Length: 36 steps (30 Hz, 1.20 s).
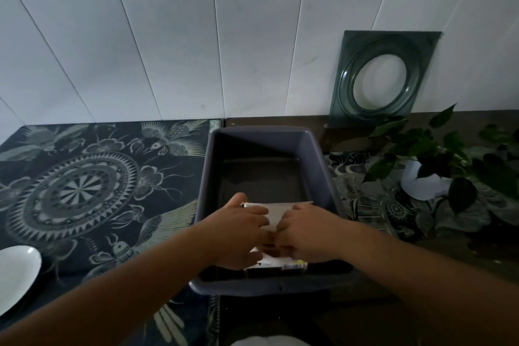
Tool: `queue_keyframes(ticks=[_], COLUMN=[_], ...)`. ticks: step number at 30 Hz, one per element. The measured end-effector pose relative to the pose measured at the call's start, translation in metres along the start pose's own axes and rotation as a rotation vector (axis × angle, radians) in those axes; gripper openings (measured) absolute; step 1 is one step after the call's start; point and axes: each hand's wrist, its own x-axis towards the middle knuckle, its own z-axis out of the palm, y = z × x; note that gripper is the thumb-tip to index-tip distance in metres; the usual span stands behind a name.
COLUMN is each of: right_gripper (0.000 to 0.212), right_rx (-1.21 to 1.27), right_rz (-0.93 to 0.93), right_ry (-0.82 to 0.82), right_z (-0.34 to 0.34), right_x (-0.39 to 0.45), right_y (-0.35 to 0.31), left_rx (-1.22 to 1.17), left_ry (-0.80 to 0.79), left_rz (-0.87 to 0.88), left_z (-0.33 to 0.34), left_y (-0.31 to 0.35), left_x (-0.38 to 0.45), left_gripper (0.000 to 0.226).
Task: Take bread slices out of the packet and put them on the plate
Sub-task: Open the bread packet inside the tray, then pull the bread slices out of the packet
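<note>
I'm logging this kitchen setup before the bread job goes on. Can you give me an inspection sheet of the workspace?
Surface: dark patterned cloth covers the counter.
Job's things: bread packet inside the grey tub, near end; white plate far left, bare, partly out of frame; no slices visible.
Clutter: potted plant on the right.
Grippers: left hand and right hand both grip the packet.
Cables: nothing seen.
Surroundings: white panelled wall; green square frame leaning against it.

Hiding most of the packet (276,215) under both hands; cutting off the plate (15,275) at the left edge.
</note>
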Motion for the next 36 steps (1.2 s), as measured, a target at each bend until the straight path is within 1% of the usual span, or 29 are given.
queue_keyframes(ticks=[2, 4, 6, 8, 12, 15, 19, 22, 25, 27, 29, 30, 32, 34, 36], right_gripper=[0.058, 0.069, 0.069, 0.065, 0.061, 0.054, 0.045, 0.048, 0.053, 0.045, 0.029, 0.023, 0.019, 0.024, 0.033], right_rx=[0.014, 0.009, -0.022, -0.028, -0.018, -0.053, -0.052, -0.059, -0.038, 0.027, 0.066, 0.068, 0.087, 0.157, 0.203], right_rz=[0.052, 0.108, 0.121, 0.097, 0.110, 0.109, 0.062, 0.059, 0.090, 0.106, 0.142, 0.167, 0.185, 0.175, 0.206], right_ry=[-0.177, -0.298, -0.356, -0.381, -0.442, -0.448, -0.396, -0.366, -0.290, -0.213, -0.189, -0.204, -0.285, -0.444, -0.609], right_z=[-0.007, -0.015, -0.019, -0.021, -0.024, -0.028, -0.031, -0.035, -0.049, -0.060, -0.067, -0.070, -0.071, -0.071, -0.066], right_x=[-0.003, -0.016, -0.031, -0.039, -0.037, -0.035, -0.037, -0.039, -0.034, -0.022, -0.004, 0.008, 0.037, 0.061, 0.076], right_y=[0.006, 0.015, 0.024, 0.029, 0.027, 0.021, 0.011, 0.006, 0.000, -0.007, -0.013, -0.016, -0.020, -0.021, -0.019], left_rx=[0.053, 0.110, 0.122, 0.107, 0.125, 0.114, 0.052, 0.013, -0.045, -0.074, -0.111, -0.122, -0.146, -0.198, -0.243], left_ry=[-0.086, -0.179, -0.254, -0.262, -0.274, -0.227, -0.156, -0.141, -0.079, -0.033, 0.029, 0.065, 0.108, 0.132, 0.105], left_rz=[0.035, 0.032, 0.032, 0.040, 0.020, -0.008, -0.030, -0.057, -0.081, -0.119, -0.184, -0.213, -0.266, -0.307, -0.341], left_z=[-0.006, -0.010, -0.014, -0.016, -0.015, -0.008, -0.001, 0.006, 0.013, 0.014, 0.016, 0.017, 0.019, 0.019, 0.018], left_y=[-0.005, -0.013, -0.018, -0.017, -0.007, -0.007, -0.007, -0.006, -0.005, -0.004, -0.001, -0.001, -0.001, -0.001, 0.000], left_x=[0.000, -0.006, -0.014, -0.020, -0.018, -0.020, -0.026, -0.030, -0.030, -0.029, -0.027, -0.026, -0.025, -0.025, -0.027], left_gripper=[0.043, 0.049, 0.055, 0.058, 0.055, 0.049, 0.045, 0.042, 0.037, 0.035, 0.032, 0.032, 0.033, 0.035, 0.033])
